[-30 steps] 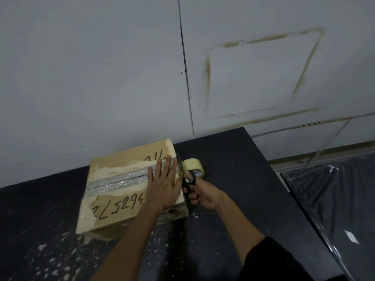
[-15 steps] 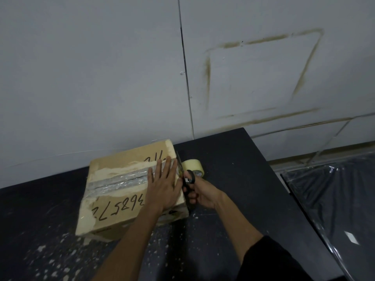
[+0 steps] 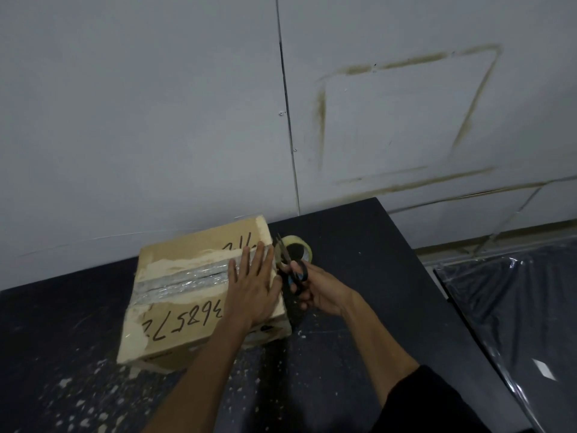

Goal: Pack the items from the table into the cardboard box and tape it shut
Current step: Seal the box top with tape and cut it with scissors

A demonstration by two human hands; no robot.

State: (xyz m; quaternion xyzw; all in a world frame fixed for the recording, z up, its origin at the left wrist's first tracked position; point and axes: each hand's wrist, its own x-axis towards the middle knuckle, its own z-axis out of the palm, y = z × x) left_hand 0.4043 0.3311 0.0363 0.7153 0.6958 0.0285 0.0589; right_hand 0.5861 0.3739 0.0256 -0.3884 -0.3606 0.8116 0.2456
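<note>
1. On the black table [image 3: 359,260], speckled with white flecks along its near edge, sits 1 cardboard box [image 3: 175,326], closed, toward the left and close to the grey wall [image 3: 140,120].
2. Across the box's top runs 1 strip of clear tape [image 3: 184,281] over the centre seam, with handwritten black digits on the flap nearer the camera.
3. Flat on the right end of that strip lies 1 left hand [image 3: 253,285], fingers spread and straight, palm pressing the lid; it grasps nothing.
4. Just beside the box's right edge, 1 pair of scissors [image 3: 288,264] with black handles points up and away, blades slightly parted at the box's top right edge.
5. Gripping those handles is 1 right hand [image 3: 318,289], fingers curled through and around the loops.
6. Behind the scissors stands 1 roll of pale tape [image 3: 298,245] on edge on the table, just right of the box.
7. Farthest right, beyond the table's edge, lies 1 sheet of dark glossy plastic [image 3: 515,307].
</note>
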